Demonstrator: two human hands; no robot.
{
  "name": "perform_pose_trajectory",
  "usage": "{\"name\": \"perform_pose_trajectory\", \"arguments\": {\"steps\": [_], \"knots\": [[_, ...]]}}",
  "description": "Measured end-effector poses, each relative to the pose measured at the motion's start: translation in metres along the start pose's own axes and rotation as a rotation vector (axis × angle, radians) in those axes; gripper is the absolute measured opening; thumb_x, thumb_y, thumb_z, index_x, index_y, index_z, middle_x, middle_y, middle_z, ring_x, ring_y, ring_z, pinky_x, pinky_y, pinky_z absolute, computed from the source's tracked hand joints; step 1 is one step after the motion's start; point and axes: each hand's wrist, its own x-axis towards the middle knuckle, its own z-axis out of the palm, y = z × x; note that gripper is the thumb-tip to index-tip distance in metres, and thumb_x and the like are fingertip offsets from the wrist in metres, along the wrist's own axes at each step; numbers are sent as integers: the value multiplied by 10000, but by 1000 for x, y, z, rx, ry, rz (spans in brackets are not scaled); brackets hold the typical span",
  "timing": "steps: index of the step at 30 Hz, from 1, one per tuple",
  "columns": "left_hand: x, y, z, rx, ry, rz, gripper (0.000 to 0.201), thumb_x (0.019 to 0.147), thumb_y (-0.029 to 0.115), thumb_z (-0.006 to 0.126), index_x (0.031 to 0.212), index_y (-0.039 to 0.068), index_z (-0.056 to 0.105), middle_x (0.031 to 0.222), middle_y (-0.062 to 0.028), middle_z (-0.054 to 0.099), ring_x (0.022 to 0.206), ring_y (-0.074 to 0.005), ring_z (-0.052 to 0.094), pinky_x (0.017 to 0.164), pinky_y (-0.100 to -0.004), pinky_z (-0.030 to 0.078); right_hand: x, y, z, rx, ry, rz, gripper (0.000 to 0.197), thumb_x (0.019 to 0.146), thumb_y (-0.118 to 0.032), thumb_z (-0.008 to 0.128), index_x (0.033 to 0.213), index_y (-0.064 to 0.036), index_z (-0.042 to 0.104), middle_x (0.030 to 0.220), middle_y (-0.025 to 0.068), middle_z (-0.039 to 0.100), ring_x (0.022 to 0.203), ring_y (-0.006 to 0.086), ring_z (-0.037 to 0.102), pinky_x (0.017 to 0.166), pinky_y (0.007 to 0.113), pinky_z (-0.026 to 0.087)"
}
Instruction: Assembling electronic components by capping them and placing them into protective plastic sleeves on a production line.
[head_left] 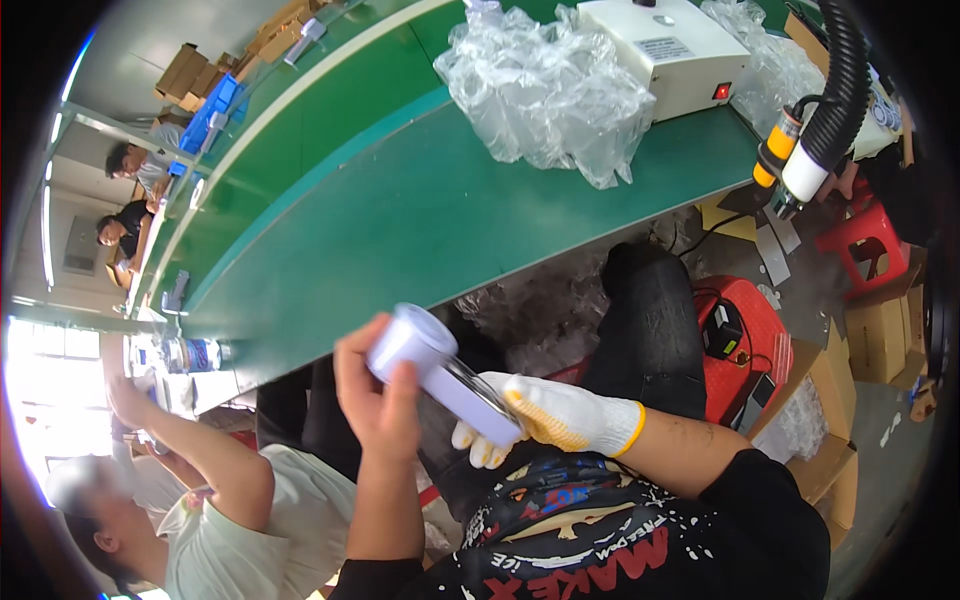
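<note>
A pale lavender handheld device point(462, 398) with a round, cup-like head and a long flat body is tilted in front of me, above my lap. My bare left hand point(382, 415) is wrapped round its head end, thumb on the near side. At the lower end, my right hand point(565, 415), in a white glove with yellow dots, grips the body; some gloved fingers show beneath it. One side of the body has a dark, shiny strip. The green table's edge point(400, 318) lies just beyond the device.
Clear plastic bags point(545, 90) are heaped on the table beside a white machine point(670, 55) with a red switch. A black hose point(843, 95) hangs at the right. Near my right side are a red stool point(765, 325) and an open carton point(840, 400). A co-worker point(290, 510) sits at the left.
</note>
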Motion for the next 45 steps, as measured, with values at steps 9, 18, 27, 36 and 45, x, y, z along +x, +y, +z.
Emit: {"name": "perform_pose_trajectory", "arguments": {"steps": [9, 18, 27, 36, 45], "knots": [[280, -100, -33, -188, 329, -360, 606, 881, 363, 828, 1212, -58, 544, 1084, -195, 661, 948, -232, 659, 740, -329, 552, 19, -17, -66, -884, 330, 20, 603, 1032, -535, 541, 1383, -45, 568, 1140, 133, 721, 1066, 247, 690, 908, 370, 538], [374, -158, -11, 648, 494, -234, 475, 890, 275, 789, 1233, -25, 657, 1143, -189, 700, 1017, -336, 681, 929, -458, 546, 11, -16, -70, -1407, 360, 250, 633, 984, -584, 569, 1382, -93, 593, 1229, 137, 729, 1151, 343, 680, 977, 450, 515], [229, 8, 81, 787, -101, 895, 354, 807, 15, 742, 1133, 155, 732, 1412, -105, 587, 1381, -372, 483, 1135, -487, 388, 9, -16, -69, -1468, 349, 275, 636, 983, -575, 561, 1380, -79, 591, 1216, 130, 735, 1136, 346, 684, 965, 448, 521], [146, 25, 31, 596, -185, 526, 147, 780, 12, 790, 863, 34, 671, 1284, -124, 654, 1249, -336, 590, 1010, -404, 473, 2, -10, -71, -1367, 439, 230, 603, 992, -527, 588, 1360, -49, 596, 1170, 124, 745, 1087, 328, 702, 950, 421, 534], [-37, -8, 39, -57, 8, 53, 327, 749, -15, 830, 1030, 33, 670, 1069, -180, 730, 1011, -250, 704, 927, -335, 519, 2, -10, -25, 10, 146, -414, 604, 1011, -354, 673, 1478, -26, 475, 1394, 138, 589, 1206, 283, 645, 1019, 416, 527]]}}
